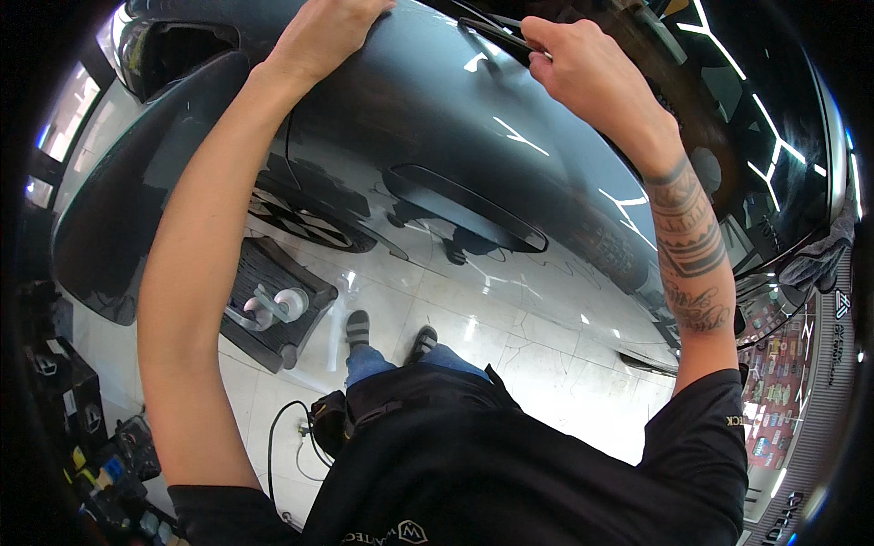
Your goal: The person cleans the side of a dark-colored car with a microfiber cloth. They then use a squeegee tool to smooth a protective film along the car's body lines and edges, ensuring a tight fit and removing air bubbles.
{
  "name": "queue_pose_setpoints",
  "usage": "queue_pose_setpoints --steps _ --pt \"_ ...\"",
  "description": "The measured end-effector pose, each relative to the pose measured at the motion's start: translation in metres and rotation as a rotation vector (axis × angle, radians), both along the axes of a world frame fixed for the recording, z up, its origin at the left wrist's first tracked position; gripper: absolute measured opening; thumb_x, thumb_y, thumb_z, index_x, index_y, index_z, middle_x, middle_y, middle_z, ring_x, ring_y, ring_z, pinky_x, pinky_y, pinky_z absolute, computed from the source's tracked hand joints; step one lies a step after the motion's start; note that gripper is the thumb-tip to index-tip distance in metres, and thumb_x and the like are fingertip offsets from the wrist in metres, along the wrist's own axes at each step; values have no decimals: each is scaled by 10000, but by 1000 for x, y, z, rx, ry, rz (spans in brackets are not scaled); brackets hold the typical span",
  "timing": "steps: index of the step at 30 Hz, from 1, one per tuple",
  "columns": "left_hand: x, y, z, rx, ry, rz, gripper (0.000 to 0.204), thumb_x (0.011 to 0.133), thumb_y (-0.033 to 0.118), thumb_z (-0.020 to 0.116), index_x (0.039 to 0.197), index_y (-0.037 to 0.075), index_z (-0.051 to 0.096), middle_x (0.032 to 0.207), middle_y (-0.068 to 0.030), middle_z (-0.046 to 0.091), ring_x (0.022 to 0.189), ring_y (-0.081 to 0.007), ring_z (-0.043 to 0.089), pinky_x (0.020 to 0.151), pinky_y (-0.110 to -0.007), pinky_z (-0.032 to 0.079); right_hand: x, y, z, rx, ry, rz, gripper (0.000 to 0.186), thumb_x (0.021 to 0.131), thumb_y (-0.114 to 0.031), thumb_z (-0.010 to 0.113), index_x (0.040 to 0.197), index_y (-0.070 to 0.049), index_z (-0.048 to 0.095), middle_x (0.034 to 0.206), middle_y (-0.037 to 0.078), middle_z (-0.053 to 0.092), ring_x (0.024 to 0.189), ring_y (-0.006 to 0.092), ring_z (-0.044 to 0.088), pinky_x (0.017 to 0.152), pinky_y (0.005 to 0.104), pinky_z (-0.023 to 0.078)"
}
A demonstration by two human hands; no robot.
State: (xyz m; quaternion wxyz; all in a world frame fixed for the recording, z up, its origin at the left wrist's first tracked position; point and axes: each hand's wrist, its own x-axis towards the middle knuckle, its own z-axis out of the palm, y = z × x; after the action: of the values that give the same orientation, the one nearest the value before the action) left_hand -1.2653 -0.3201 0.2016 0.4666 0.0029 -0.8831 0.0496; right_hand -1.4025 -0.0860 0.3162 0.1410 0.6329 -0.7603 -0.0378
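Note:
A glossy dark grey car door [410, 109] slopes in front of me, with a flush door handle [464, 214] set into it. My left hand [332, 32] lies at the top of the body panel, its fingers pressed near the surface. The picture's upper edge partly cuts off those fingers, so their grip is unclear. Farther right, my right hand [587, 77] is closed on a thin dark strip [496, 35] along the lower edge of the window [728, 118]. I cannot make out whether the strip is loose or fixed to the car.
A dark step stool [273, 338] holds white rolls [289, 305] beside the car's wheel [305, 221]. A black pouch [328, 423] hangs at my waist, near a cable [272, 446]. Dark boxes and gear [77, 387] stand at left. A grey cloth [818, 262] lies at right.

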Motion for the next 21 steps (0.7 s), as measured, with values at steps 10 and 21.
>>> queue_pose_setpoints --steps 10,21 --pt "7 -1 -5 -22 -32 28 110 885 107 612 875 16 550 876 -158 556 866 -328 570 809 -409 477 -6 13 -4 2 -13 -27 106 929 -110 626 992 -24 624 813 226 676 766 426 648 682 449 525" --pt "15 2 -10 6 -13 29 98 865 68 627 866 12 547 863 -170 554 869 -340 569 808 -421 477 -10 27 -7 17 -52 -85 121 922 -111 625 1000 -18 621 813 229 677 770 436 645 689 454 524"
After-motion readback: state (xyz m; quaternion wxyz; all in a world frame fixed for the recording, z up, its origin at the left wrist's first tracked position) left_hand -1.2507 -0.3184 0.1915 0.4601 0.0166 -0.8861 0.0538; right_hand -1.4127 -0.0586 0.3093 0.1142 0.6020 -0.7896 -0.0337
